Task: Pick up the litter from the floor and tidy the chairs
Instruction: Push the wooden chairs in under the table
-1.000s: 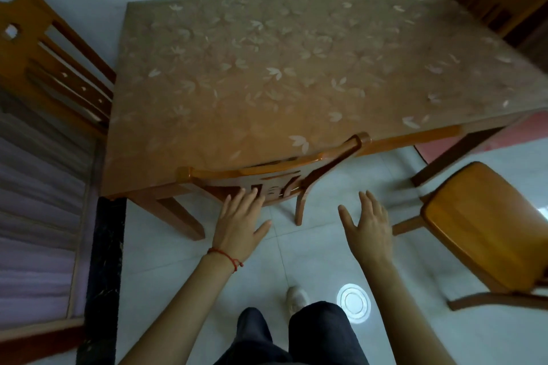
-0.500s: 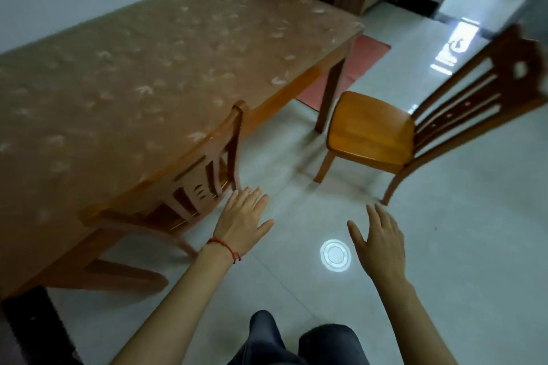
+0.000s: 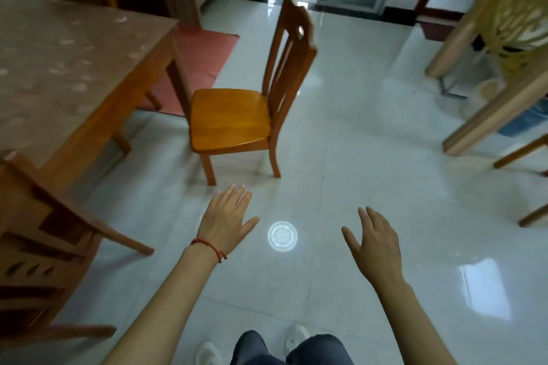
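View swung right since 0.5 s ago; hands point(image 3: 226, 221) point(image 3: 375, 241) empty, fingers spread; one chair point(image 3: 35, 249) at bench point(image 3: 68, 47), stray chair point(image 3: 237, 121) left

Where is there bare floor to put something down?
Bare tiles lie right of the chair, up to the right table leg, and between the right hand and the bright glare patch. It is crowded left, by the table and tucked chair.
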The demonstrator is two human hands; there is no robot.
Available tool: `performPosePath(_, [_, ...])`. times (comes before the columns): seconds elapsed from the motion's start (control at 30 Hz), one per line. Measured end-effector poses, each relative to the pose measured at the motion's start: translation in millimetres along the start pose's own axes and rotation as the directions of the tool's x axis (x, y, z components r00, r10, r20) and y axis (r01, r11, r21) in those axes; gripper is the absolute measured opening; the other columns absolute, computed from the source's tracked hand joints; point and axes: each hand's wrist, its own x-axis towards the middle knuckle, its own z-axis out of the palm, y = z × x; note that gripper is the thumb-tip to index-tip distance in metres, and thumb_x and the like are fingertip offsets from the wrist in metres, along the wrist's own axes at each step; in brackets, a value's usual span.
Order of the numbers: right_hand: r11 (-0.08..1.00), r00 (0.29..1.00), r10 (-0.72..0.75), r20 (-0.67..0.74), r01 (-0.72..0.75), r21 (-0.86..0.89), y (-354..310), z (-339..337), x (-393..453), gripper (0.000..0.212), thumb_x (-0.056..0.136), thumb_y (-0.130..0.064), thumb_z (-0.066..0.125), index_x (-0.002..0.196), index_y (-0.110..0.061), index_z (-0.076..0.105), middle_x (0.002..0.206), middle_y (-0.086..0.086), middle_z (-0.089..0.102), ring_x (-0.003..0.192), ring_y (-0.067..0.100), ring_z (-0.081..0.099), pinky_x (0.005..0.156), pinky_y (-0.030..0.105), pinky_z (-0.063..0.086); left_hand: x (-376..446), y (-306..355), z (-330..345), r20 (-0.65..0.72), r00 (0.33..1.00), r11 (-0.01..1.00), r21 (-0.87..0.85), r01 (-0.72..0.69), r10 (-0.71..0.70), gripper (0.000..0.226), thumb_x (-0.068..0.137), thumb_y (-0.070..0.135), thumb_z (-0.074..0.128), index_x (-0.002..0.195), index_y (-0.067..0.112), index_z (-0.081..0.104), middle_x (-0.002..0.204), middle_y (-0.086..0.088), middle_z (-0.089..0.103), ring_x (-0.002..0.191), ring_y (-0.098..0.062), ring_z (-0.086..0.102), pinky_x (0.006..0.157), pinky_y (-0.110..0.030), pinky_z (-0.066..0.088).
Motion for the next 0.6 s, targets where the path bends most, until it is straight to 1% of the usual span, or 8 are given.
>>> performPosePath(0.13, [0.999,0.999,0.036,-0.01,-0.036,-0.008,59,-16,25,0.054,0.078,-0.026,0.072,0.121,0.003,0.054,0.123,0.024,0.056,0.114,0.041,0.051,0.091,0.051,0.041,55,54,12,0.018,0.998,0.999,-0.004,-0.053,0.053,0.059,0.064,0.031,0.082,0.108,-0.004,0.064,0.108,-0.023,0.065,0.1,-0.04,0.062,0.08,-0.055,0.049])
performPosePath(0.27, [0.998,0.998,0.058,-0.024,-0.058,-0.02,101,-28,54,0.054,0.079,-0.027,0.071,0.122,0.001,0.054,0.125,0.022,0.056,0.116,0.039,0.051,0.093,0.05,0.041,106,87,18,0.018,0.996,0.996,-0.006,-0.086,0.087,0.059,0.064,0.031,0.081,0.107,-0.004,0.064,0.108,-0.023,0.065,0.099,-0.04,0.062,0.079,-0.056,0.048])
performPosePath(0.33, [0.997,0.997,0.07,-0.032,-0.071,-0.02,117,-32,73,0.054,0.079,-0.028,0.07,0.123,0.001,0.053,0.125,0.022,0.055,0.117,0.039,0.05,0.093,0.049,0.04,134,96,22,0.006,0.994,0.994,0.008,-0.113,0.113,0.057,0.071,0.038,0.074,0.108,-0.004,0.064,0.108,-0.022,0.065,0.1,-0.04,0.062,0.08,-0.056,0.048])
performPosePath(0.4, [0.995,0.995,0.094,-0.031,-0.094,-0.013,130,-34,96,0.055,0.081,-0.029,0.068,0.124,0.0,0.052,0.127,0.021,0.054,0.119,0.038,0.048,0.095,0.049,0.039,163,99,28,0.015,0.991,0.99,0.024,-0.136,0.136,0.058,0.081,0.048,0.061,0.109,-0.003,0.064,0.109,-0.021,0.065,0.101,-0.039,0.062,0.081,-0.055,0.048])
performPosePath(0.43, [0.995,0.994,0.101,-0.033,-0.101,-0.011,135,-35,109,0.055,0.082,-0.03,0.068,0.125,0.0,0.052,0.128,0.021,0.053,0.12,0.038,0.048,0.096,0.048,0.038,179,99,31,0.022,0.99,0.989,0.022,-0.143,0.143,0.061,0.083,0.051,0.056,0.109,-0.003,0.064,0.11,-0.021,0.065,0.102,-0.038,0.061,0.083,-0.054,0.047])
performPosePath(0.5, [0.995,0.994,0.103,-0.036,-0.103,-0.012,143,-36,138,0.055,0.082,-0.03,0.067,0.125,0.0,0.051,0.129,0.021,0.053,0.12,0.038,0.047,0.096,0.048,0.038,214,97,37,0.052,0.987,0.989,0.012,-0.151,0.15,0.062,0.084,0.053,0.052,0.111,-0.003,0.063,0.112,-0.021,0.064,0.105,-0.038,0.06,0.085,-0.054,0.046])
performPosePath(0.57, [0.994,0.993,0.112,-0.037,-0.112,-0.011,151,-37,171,0.055,0.084,-0.031,0.065,0.127,-0.001,0.05,0.131,0.02,0.051,0.123,0.036,0.045,0.098,0.047,0.035,253,96,42,0.057,0.986,0.987,0.025,-0.158,0.157,0.058,0.083,0.048,0.057,0.111,-0.002,0.063,0.112,-0.02,0.064,0.105,-0.037,0.059,0.087,-0.053,0.046])
performPosePath(0.6, [0.993,0.992,0.119,-0.035,-0.12,-0.011,154,-38,188,0.055,0.085,-0.033,0.062,0.129,-0.002,0.048,0.133,0.019,0.049,0.125,0.035,0.042,0.1,0.046,0.033,272,96,44,0.058,0.986,0.987,0.025,-0.159,0.157,0.055,0.079,0.043,0.065,0.111,-0.002,0.063,0.112,-0.02,0.064,0.105,-0.037,0.06,0.086,-0.054,0.046])
